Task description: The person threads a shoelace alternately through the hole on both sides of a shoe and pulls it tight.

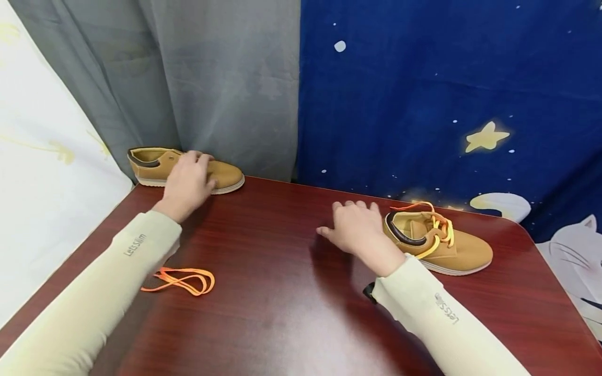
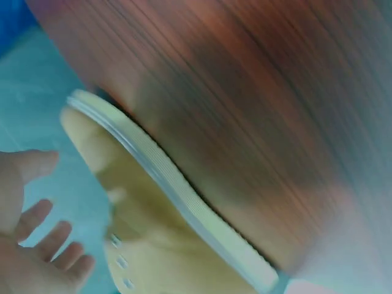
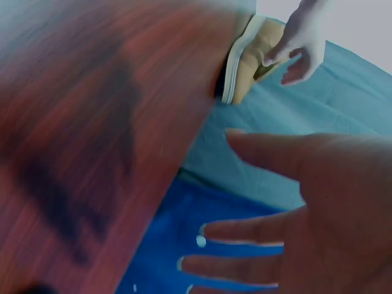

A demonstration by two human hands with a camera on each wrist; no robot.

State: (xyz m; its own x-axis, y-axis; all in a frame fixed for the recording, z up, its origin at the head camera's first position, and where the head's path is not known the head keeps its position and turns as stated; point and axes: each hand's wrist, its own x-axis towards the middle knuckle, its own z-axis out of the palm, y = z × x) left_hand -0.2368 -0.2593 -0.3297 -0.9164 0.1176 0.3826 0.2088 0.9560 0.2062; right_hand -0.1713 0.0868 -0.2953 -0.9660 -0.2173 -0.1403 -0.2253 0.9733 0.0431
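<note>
My left hand (image 1: pixel 187 177) is over a tan shoe (image 1: pixel 227 175) at the table's far left, covering its eyelet area in the head view. In the left wrist view, the fingers (image 2: pixel 52 242) are spread beside the shoe (image 2: pixel 159 239), gripping nothing, and its eyelets show no lace. My right hand (image 1: pixel 355 224) hovers over the table with fingers apart and holds nothing. Close to its right stands a second tan shoe (image 1: pixel 470 250), threaded with an orange-yellow lace (image 1: pixel 442 230). A loose orange lace (image 1: pixel 199 282), folded in loops, lies partly hidden by my left sleeve.
The dark red wooden table (image 1: pixel 263 282) ends at a back edge just behind both shoes. Beyond it hang a grey curtain (image 1: pixel 240 78) and a blue star-patterned curtain (image 1: pixel 400 94). A white patterned cloth (image 1: pixel 47 156) hangs along the left side.
</note>
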